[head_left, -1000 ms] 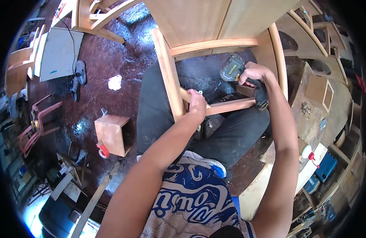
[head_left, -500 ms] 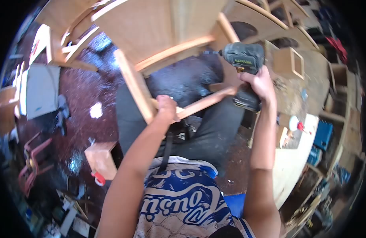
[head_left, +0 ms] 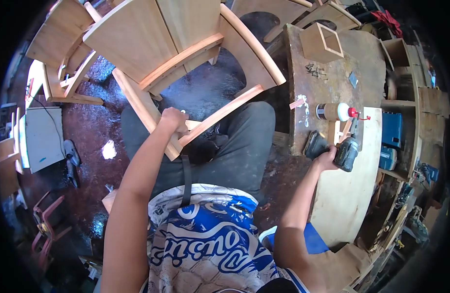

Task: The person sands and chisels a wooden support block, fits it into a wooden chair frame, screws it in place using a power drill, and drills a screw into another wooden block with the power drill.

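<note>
A partly assembled wooden chair leans in front of my knees, its panels facing up. My left hand is closed on the chair frame near the corner where two rails meet. Its fingertips are partly hidden, with a small pale spot showing beside them. To the right, my right hand wraps round the handle of a cordless drill. The drill lies tilted over the workbench edge, its battery toward the chair and its bit pointing away from me, beside a glue bottle with a red cap.
The workbench on my right bears an open wooden box, loose screws and a pale board. Other wooden chairs stand behind. Shelves with a blue case line the far right. Slippers lie on the floor.
My right hand has carried the drill away from the chair, right and toward me, over the workbench. My left hand stays on the frame. The view has turned to the right.
</note>
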Available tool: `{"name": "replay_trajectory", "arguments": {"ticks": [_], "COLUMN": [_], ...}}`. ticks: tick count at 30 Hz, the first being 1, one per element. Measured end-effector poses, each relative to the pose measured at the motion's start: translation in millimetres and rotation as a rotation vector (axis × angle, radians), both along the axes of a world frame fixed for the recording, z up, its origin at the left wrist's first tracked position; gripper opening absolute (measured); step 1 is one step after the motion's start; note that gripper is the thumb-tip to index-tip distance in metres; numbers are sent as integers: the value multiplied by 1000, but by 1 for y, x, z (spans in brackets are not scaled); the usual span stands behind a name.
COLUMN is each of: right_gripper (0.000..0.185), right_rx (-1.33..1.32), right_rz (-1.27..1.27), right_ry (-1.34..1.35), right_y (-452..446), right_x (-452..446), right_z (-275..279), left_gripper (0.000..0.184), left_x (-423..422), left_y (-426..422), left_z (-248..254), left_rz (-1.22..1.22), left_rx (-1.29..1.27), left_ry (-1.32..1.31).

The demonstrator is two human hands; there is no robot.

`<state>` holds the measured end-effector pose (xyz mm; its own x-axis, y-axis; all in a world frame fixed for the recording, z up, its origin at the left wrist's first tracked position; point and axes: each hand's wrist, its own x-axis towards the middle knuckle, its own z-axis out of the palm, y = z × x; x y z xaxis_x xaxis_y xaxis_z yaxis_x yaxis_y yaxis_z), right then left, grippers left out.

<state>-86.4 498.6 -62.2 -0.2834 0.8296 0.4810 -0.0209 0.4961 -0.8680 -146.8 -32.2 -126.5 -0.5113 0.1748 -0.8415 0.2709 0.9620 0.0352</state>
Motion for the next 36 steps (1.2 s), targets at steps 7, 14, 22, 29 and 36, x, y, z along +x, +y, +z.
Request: {"name": "replay_trajectory", "arguments": {"ticks": [7,14,22,29,36], "right_gripper": [14,62,40,62,50], "right_rx": [-40,-11,396,427,614], "right_rz": [-205,-253,567,1013,684], "right_ry": [-82,-88,-362,-891,-1096], "right_y": [9,-34,-217,-269,-317], "right_x": [-15,21,-90,-325,-323], "right_z": [-23,-26,-12,-18,2], "left_gripper": [69,74,73,62,62], "left_x": [6,13,8,5,5], "left_y": [2,1,-4,0,9], "left_z": [25,17,7,0,-8], "left_rz": [53,96,173,250,266], "left_rx": [21,32,78,64,19], "left_ry": [10,52,-13,-30,-61]}}
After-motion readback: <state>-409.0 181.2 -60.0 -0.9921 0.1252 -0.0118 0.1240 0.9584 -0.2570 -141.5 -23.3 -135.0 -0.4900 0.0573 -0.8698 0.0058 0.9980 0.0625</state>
